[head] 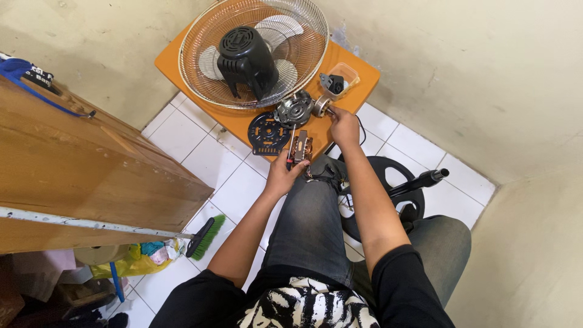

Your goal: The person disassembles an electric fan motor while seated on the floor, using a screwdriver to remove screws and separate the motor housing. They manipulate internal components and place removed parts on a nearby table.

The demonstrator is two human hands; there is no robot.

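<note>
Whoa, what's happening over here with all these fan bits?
A seated person has a fan taken apart on a small orange table. The left hand holds a small copper-wound motor part at the table's edge, over the knee. The right hand grips the shaft of a round metal piece. Nearby lie a silver motor casing, a black round plate, and a black motor cover resting on the wire fan grille.
</note>
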